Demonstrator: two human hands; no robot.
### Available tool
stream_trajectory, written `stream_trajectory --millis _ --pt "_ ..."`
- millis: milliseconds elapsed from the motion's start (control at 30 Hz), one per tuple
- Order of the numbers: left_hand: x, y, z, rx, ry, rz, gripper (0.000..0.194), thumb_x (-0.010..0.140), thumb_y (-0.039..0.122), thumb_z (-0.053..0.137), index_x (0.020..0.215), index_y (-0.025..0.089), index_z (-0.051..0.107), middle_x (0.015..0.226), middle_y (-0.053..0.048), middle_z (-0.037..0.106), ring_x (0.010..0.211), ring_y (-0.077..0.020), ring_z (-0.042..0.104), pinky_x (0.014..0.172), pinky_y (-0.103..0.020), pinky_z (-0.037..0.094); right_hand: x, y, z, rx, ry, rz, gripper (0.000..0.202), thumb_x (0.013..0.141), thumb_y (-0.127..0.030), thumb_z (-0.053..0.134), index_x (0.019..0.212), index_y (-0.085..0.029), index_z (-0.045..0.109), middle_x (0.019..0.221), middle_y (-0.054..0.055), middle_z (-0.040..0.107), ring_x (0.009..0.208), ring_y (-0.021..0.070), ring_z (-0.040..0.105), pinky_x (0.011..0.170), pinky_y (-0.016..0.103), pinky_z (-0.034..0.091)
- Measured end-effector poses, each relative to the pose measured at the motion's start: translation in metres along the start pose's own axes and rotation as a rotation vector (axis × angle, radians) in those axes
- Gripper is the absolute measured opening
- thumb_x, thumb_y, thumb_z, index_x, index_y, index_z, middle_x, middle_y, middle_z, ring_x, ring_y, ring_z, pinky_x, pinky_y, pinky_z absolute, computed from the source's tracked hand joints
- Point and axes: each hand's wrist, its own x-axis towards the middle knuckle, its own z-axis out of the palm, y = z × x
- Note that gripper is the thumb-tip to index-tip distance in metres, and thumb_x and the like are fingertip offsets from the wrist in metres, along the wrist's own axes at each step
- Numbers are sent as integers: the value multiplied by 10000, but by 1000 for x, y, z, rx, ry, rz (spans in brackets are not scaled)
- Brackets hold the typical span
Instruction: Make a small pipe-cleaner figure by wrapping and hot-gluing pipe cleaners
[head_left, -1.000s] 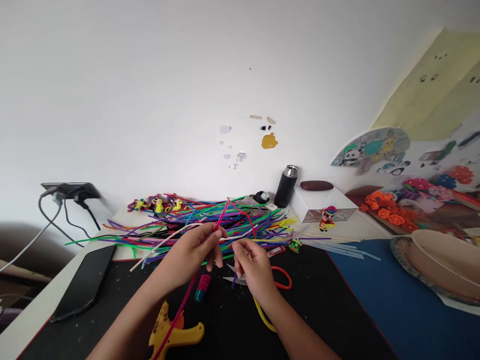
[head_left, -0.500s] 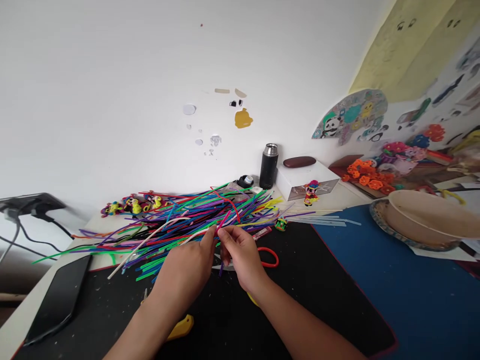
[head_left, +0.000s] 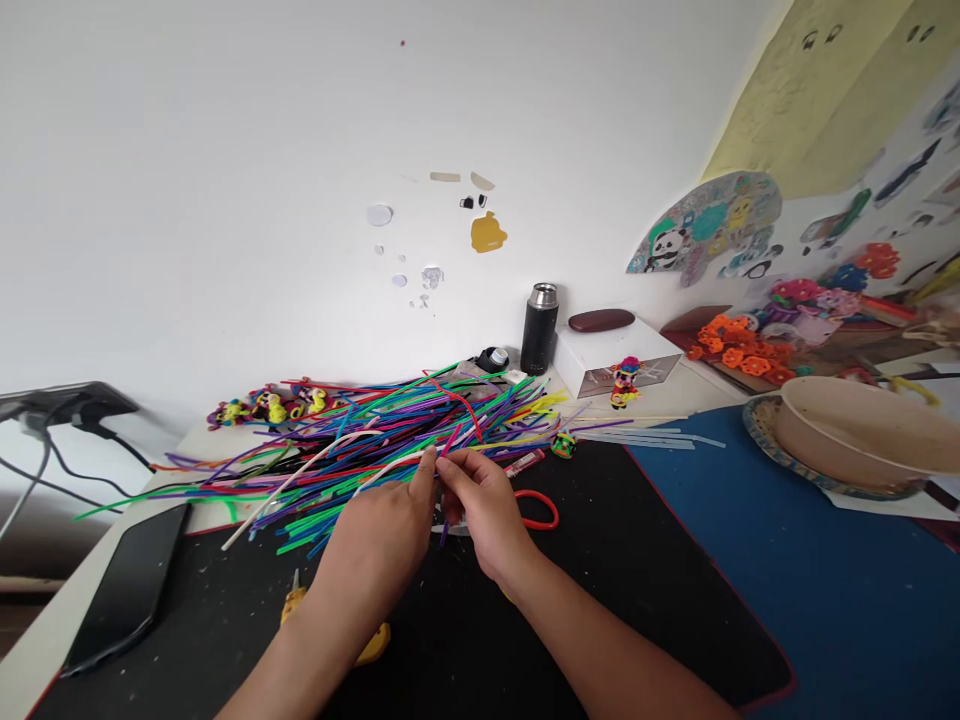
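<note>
My left hand [head_left: 386,535] and my right hand [head_left: 480,505] meet over the black mat, fingertips nearly touching. Between them, both pinch a short magenta pipe cleaner [head_left: 452,438] that points up and away. A purple end [head_left: 444,533] pokes out below the fingers of my right hand. Just beyond lies a large pile of coloured pipe cleaners [head_left: 360,430]. Scissors with a red handle [head_left: 553,510] lie partly hidden behind my right hand. A yellow-handled tool [head_left: 294,600] is partly covered by my left forearm.
A black phone [head_left: 127,585] lies at the left. Behind the pile stand a black thermos [head_left: 539,330] and a white box [head_left: 600,350] with a small figure [head_left: 624,383] before it. A beige bowl [head_left: 862,430] sits at the right, near orange flowers [head_left: 739,345].
The view has shifted slightly, showing more of the yellow-handled tool beside my left forearm. Both hands keep nearly the same place and pinch.
</note>
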Motion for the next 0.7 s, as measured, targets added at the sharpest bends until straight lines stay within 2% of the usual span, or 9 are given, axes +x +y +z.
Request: stream_trajectory --millis 133,233,333,533,700 --pt "-1 -10 1 -252 58 15 492 1103 299 416 1541 136 569 973 -171 841 825 -360 818 670 -384 561 1 -2 0 10 4 -22 362 721 -493 883 762 -197 679 536 -65 549 453 93 432 439 227 336" --pt "-2 -21 0 -591 149 89 495 1110 367 344 1474 189 629 944 -105 839 796 -295 800 675 -336 525 2 -6 -2 20 -33 -46 348 737 -486 876 765 -202 677 530 -68 539 441 95 434 430 227 327" --pt "-3 -26 -1 -826 184 114 511 1071 399 385 1462 189 641 869 -59 813 699 -231 739 634 -291 489 2 -7 -3 42 -52 -60 341 747 -482 874 777 -202 680 536 -68 541 441 96 454 433 225 343" --pt "0 -20 -1 -984 156 81 608 1009 431 442 1513 123 584 720 8 707 584 -176 581 567 -266 416 1 -7 -3 43 -65 -41 367 750 -507 877 790 -197 685 516 -66 549 423 91 446 424 218 331" --pt "1 -19 1 -989 193 55 690 976 400 485 1611 131 470 697 32 688 574 -169 559 575 -260 396 0 -8 -2 71 -62 -46 388 739 -516 898 792 -197 685 532 -66 544 438 91 441 433 218 337"
